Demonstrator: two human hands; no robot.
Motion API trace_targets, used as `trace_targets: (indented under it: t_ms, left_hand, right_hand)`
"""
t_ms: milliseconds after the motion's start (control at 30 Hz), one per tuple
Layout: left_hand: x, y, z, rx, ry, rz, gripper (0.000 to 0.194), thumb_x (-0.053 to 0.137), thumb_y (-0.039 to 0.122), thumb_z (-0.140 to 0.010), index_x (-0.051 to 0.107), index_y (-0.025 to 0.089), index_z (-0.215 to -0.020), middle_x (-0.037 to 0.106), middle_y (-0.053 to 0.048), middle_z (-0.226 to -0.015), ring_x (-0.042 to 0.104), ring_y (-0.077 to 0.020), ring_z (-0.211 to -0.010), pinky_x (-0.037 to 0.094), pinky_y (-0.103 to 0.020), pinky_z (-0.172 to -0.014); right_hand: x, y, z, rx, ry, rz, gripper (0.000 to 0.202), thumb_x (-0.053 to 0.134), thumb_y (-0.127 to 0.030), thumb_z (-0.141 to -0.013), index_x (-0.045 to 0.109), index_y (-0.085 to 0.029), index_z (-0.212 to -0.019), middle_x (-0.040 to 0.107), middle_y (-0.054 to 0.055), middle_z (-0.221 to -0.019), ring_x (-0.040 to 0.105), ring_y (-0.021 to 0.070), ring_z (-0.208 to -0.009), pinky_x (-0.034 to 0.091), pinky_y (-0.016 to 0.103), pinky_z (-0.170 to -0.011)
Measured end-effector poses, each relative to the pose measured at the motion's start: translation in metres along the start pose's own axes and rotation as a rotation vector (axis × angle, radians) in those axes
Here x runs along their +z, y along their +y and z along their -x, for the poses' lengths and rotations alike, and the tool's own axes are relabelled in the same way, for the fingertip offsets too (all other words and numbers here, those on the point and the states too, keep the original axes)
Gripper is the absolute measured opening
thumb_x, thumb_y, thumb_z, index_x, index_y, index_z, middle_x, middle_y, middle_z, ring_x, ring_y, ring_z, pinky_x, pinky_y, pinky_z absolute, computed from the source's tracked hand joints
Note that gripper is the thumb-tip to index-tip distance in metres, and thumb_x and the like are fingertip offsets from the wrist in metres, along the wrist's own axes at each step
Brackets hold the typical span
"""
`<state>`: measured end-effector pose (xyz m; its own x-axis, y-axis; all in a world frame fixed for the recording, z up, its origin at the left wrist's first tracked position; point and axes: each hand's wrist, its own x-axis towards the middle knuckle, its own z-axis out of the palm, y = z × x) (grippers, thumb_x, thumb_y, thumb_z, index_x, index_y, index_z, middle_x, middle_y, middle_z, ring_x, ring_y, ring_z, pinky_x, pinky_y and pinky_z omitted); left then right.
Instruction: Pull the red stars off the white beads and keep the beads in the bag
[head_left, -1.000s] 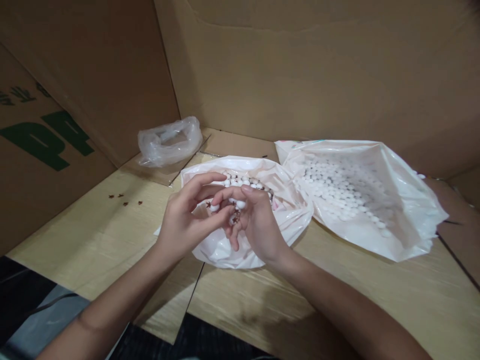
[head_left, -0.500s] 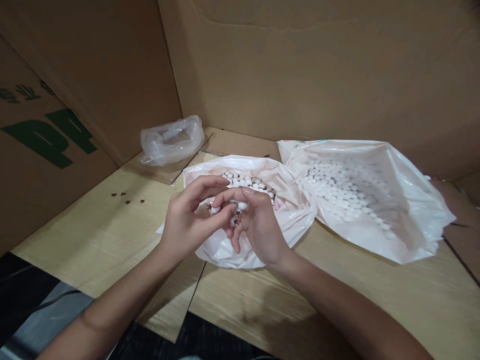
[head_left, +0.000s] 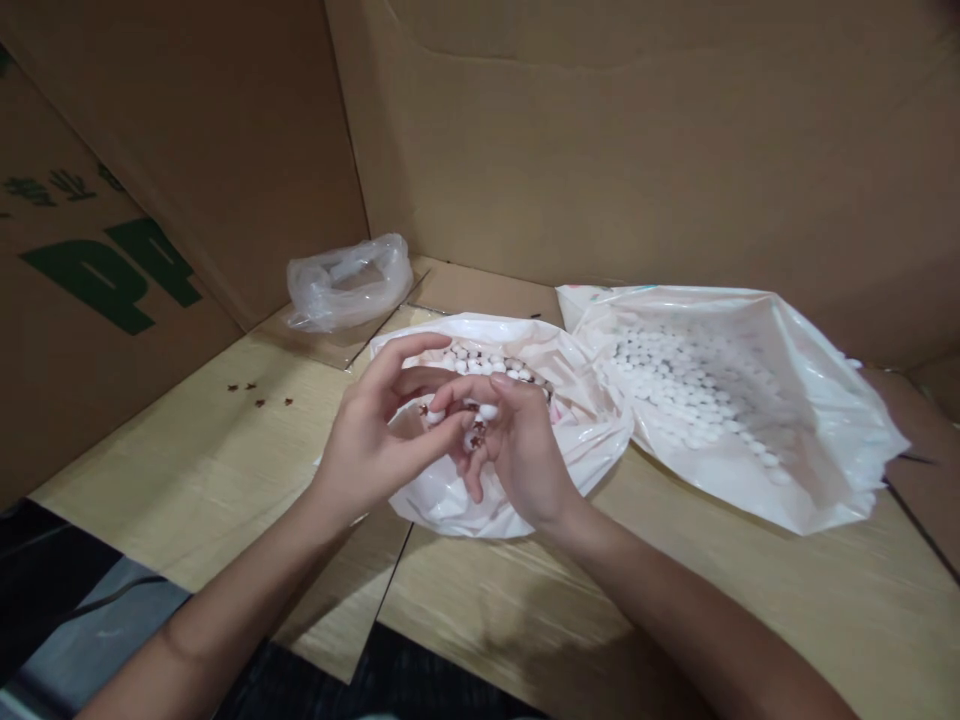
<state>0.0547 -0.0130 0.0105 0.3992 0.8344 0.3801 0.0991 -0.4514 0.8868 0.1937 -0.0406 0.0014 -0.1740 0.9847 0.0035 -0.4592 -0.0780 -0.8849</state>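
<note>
Both my hands meet over the nearer white plastic bag. My left hand has its fingers curled and its thumb pressed in against the fingers of my right hand. A small white round piece with a brown bit beside it sits between the fingertips. My right hand is closed round a few more, among them a white piece and a brown star-shaped piece. Exactly which fingers grip each piece is partly hidden. Behind the hands, many white pieces lie in the bag's open mouth.
Another white bag full of white pieces lies to the right. Several brown star-shaped pieces are scattered on the wooden board at left. A clear plastic bag stands behind, near the cardboard walls.
The left index finger has lifted and straightened a little. The right hand stays almost still with its pieces. The view has shifted slightly.
</note>
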Motion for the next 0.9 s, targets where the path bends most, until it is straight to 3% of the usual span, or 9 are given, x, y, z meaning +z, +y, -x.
trace_targets:
  t_ms: [100,233,300,367,500,700,900]
  left_hand:
    - [-0.014,0.002,0.002,0.055,0.058,-0.038,0.050,0.071,0.014,-0.076,0.051,0.020,-0.121,0.067,-0.007,-0.111,0.064,-0.0170,-0.107,0.052,-0.027,-0.096]
    - [-0.056,-0.012,0.011,0.081,0.239,-0.313,0.027,0.067,0.019,-0.079,0.064,0.019,-0.106,0.067,-0.005,-0.109,0.063,-0.0177,-0.105,0.049,-0.030,-0.099]
    - [-0.082,-0.023,0.017,0.026,0.352,-0.582,0.024,0.064,0.023,-0.081,0.065,0.017,-0.104,0.068,-0.005,-0.106,0.064,-0.0170,-0.099,0.051,-0.030,-0.095]
    - [-0.107,-0.033,0.024,-0.093,0.459,-0.845,0.036,0.057,0.026,-0.083,0.060,0.015,-0.117,0.068,-0.006,-0.109,0.066,-0.0170,-0.095,0.054,-0.030,-0.086]
    - [-0.140,-0.046,0.036,-0.285,0.474,-1.055,0.041,0.057,0.018,-0.075,0.065,0.009,-0.113,0.069,-0.012,-0.102,0.065,-0.0236,-0.088,0.053,-0.039,-0.084]
    - [-0.148,-0.060,0.041,-0.436,0.289,-1.076,0.028,0.057,0.024,-0.079,0.073,0.009,-0.096,0.070,-0.011,-0.093,0.064,-0.0252,-0.083,0.048,-0.034,-0.078]
    - [-0.151,-0.069,0.040,-0.433,0.312,-0.989,0.020,0.061,0.030,-0.081,0.074,0.015,-0.081,0.070,-0.005,-0.086,0.062,-0.0212,-0.083,0.043,-0.026,-0.076]
  right_hand:
    - [-0.001,-0.003,-0.002,0.025,0.028,-0.031,0.047,0.047,-0.058,-0.079,0.062,-0.014,-0.080,0.052,0.003,-0.066,0.046,0.0102,-0.045,0.037,0.018,-0.027]
    - [-0.003,-0.006,-0.004,0.056,0.050,-0.041,0.049,0.050,-0.060,-0.074,0.062,-0.013,-0.078,0.055,0.005,-0.067,0.045,0.0102,-0.045,0.036,0.019,-0.026]
    - [-0.003,-0.006,-0.005,0.071,0.068,-0.047,0.051,0.052,-0.063,-0.071,0.062,-0.013,-0.078,0.055,0.005,-0.068,0.046,0.0105,-0.046,0.036,0.019,-0.025]
    - [-0.003,-0.005,-0.006,0.082,0.081,-0.055,0.053,0.054,-0.065,-0.069,0.062,-0.013,-0.079,0.056,0.005,-0.069,0.045,0.0106,-0.046,0.035,0.019,-0.025]
    - [-0.003,-0.003,-0.005,0.085,0.085,-0.051,0.053,0.056,-0.065,-0.069,0.062,-0.013,-0.078,0.056,0.005,-0.069,0.046,0.0107,-0.047,0.035,0.019,-0.025]
    - [-0.001,-0.001,-0.003,0.088,0.106,-0.056,0.054,0.056,-0.065,-0.067,0.064,-0.013,-0.076,0.057,0.004,-0.063,0.044,0.0107,-0.043,0.034,0.019,-0.025]
    - [0.000,-0.001,-0.004,0.105,0.118,-0.066,0.054,0.058,-0.065,-0.065,0.063,-0.013,-0.076,0.057,0.005,-0.062,0.044,0.0111,-0.043,0.033,0.019,-0.024]
